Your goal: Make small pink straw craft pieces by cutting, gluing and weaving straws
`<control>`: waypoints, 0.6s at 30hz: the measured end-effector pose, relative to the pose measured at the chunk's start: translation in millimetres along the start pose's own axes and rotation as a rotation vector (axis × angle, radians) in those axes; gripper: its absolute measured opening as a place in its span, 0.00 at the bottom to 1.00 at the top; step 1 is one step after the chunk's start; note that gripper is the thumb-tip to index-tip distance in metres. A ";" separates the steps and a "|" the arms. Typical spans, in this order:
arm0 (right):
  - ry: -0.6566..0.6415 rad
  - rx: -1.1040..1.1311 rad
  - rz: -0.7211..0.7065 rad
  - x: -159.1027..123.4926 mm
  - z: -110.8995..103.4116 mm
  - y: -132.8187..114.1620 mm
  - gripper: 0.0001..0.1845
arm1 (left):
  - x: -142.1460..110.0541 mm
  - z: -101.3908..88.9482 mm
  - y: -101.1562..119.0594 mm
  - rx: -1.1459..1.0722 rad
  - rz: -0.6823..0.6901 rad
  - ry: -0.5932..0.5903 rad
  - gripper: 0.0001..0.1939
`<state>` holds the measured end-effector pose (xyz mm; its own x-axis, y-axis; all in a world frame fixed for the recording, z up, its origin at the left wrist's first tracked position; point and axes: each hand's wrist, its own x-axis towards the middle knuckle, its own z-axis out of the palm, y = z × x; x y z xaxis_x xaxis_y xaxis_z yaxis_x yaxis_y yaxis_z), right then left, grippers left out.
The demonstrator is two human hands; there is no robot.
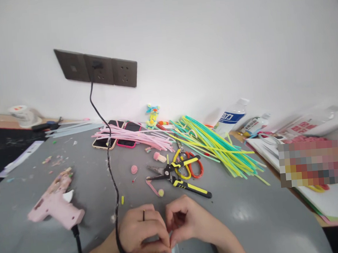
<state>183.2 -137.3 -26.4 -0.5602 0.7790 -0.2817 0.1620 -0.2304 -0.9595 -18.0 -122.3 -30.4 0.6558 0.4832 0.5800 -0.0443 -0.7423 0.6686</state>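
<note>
Both hands meet at the near edge of the grey table (246, 214), fingertips touching. My left hand (144, 229), with a dark ring, has its fingers curled and pinched; what lies between them is too small or hidden to make out. My right hand (186, 222) is closed the same way against it. A black cord crosses my left wrist. Just beyond lie wire strippers (168, 171) with yellow and black handles, spread apart. Near them are a curled pink strip with a yellow-green end (155, 189), a small pink rolled ball (134, 169) and a pink piece (159, 156).
A pink glue gun (54, 201) lies at left, its cord (110, 170) running up to the wall socket (95, 68). Pink strips (137, 136) lie over phones; green and yellow strips (217, 146) spread at right. Red-handled scissors (197, 165) and a bottle (232, 115) stand beyond.
</note>
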 end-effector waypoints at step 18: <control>0.162 0.101 -0.182 -1.5 2.0 6.6 0.19 | -12.8 7.3 -4.1 0.245 -0.210 0.002 0.13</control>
<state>183.5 -141.2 -32.3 -0.4337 0.8944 -0.1094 -0.0160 -0.1290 -0.9915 -20.7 -128.8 -43.9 0.6296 0.6387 0.4423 0.2749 -0.7156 0.6421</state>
